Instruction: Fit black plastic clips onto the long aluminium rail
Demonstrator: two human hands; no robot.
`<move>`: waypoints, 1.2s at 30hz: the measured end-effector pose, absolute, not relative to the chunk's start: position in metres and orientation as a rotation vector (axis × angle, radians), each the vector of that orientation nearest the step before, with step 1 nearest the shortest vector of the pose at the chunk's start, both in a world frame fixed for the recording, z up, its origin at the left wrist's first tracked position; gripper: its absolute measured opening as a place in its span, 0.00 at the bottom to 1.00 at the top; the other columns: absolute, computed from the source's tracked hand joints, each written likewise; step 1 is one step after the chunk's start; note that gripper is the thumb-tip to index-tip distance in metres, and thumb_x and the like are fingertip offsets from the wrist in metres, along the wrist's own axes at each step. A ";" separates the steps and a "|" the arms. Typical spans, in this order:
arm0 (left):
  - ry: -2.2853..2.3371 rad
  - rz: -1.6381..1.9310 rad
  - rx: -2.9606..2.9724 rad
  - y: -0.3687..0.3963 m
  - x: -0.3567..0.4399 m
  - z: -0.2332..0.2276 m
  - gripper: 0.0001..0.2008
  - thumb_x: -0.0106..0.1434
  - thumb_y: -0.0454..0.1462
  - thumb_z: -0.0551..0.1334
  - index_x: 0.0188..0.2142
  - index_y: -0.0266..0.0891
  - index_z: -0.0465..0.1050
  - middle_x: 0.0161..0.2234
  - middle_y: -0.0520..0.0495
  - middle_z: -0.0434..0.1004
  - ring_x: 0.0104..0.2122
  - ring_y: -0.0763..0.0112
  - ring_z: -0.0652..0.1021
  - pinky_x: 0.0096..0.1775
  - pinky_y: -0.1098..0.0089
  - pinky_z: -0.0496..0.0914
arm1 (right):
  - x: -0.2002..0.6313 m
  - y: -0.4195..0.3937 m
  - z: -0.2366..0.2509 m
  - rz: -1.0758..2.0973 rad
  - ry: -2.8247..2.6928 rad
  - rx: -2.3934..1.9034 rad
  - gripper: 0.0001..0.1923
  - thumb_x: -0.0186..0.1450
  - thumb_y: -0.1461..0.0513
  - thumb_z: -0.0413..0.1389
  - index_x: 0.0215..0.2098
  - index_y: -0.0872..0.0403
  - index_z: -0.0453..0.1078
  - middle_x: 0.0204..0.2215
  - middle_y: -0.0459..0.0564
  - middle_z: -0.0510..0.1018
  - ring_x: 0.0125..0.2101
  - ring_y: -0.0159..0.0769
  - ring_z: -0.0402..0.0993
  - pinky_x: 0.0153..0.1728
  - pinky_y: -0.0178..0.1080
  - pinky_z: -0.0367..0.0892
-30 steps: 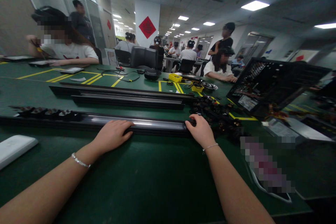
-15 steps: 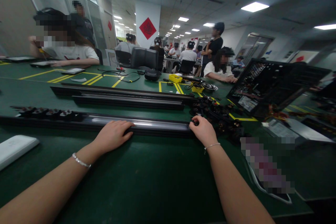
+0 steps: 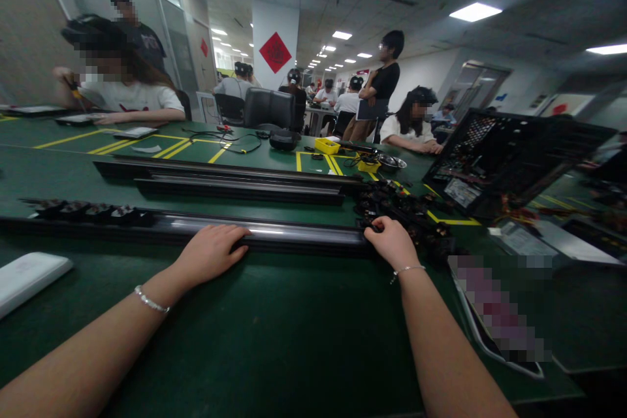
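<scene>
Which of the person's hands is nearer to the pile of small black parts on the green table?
Right. The right hand touches the near edge of the pile of small black parts; the left hand rests farther left on the long rail.

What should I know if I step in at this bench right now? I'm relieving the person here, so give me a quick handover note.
Left hand: palm down on the near long black rail, steadying it on the green table; not gripping.
Right hand: at the rail's right end, fingertips on a small black part beside the pile of black parts.
Done: a row of fitted black parts sits in the rail's far left stretch.
Left: the rest of that rail shows bare, and two more rails lie behind it.
A white slab lies at the left.
</scene>
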State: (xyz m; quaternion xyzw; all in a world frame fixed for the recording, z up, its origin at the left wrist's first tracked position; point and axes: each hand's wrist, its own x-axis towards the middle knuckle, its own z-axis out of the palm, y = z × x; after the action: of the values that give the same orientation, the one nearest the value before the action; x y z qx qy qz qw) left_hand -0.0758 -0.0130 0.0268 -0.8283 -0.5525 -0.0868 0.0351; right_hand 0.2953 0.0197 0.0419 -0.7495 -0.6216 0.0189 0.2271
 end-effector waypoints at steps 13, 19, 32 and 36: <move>-1.705 -0.263 -2.540 -0.012 -0.076 0.026 0.20 0.61 0.46 0.49 0.48 0.43 0.68 0.46 0.45 0.75 0.46 0.61 0.73 0.47 0.60 0.64 | 0.308 0.016 0.054 0.238 -1.644 -2.250 0.25 0.56 0.48 0.49 0.44 0.55 0.69 0.39 0.57 0.75 0.40 0.45 0.71 0.40 0.41 0.64; -1.703 -0.245 -2.543 -0.012 -0.076 0.026 0.20 0.61 0.46 0.49 0.49 0.43 0.68 0.47 0.45 0.74 0.47 0.61 0.73 0.47 0.61 0.63 | 0.307 0.014 0.059 0.258 -1.586 -2.301 0.30 0.55 0.47 0.50 0.49 0.57 0.65 0.40 0.60 0.74 0.41 0.47 0.71 0.39 0.42 0.64; -1.693 -0.232 -2.541 -0.011 -0.078 0.024 0.21 0.62 0.46 0.49 0.49 0.42 0.68 0.46 0.45 0.74 0.46 0.61 0.73 0.47 0.61 0.63 | 0.324 0.020 0.052 0.297 -1.471 -2.327 0.27 0.53 0.50 0.52 0.47 0.55 0.65 0.40 0.56 0.75 0.41 0.44 0.71 0.39 0.39 0.63; -1.695 -0.237 -2.545 -0.011 -0.078 0.025 0.21 0.62 0.46 0.49 0.49 0.42 0.68 0.46 0.45 0.74 0.46 0.61 0.73 0.47 0.61 0.63 | 0.325 0.020 0.052 0.285 -1.467 -2.327 0.26 0.53 0.51 0.52 0.47 0.55 0.66 0.40 0.55 0.75 0.40 0.43 0.71 0.39 0.38 0.63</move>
State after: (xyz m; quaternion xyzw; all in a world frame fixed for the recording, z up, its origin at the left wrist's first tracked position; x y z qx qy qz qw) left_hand -0.0780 -0.0114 0.0249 -0.8292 -0.5523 -0.0771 0.0374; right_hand 0.3251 0.0196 0.0519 -0.8266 -0.5212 0.1014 0.1866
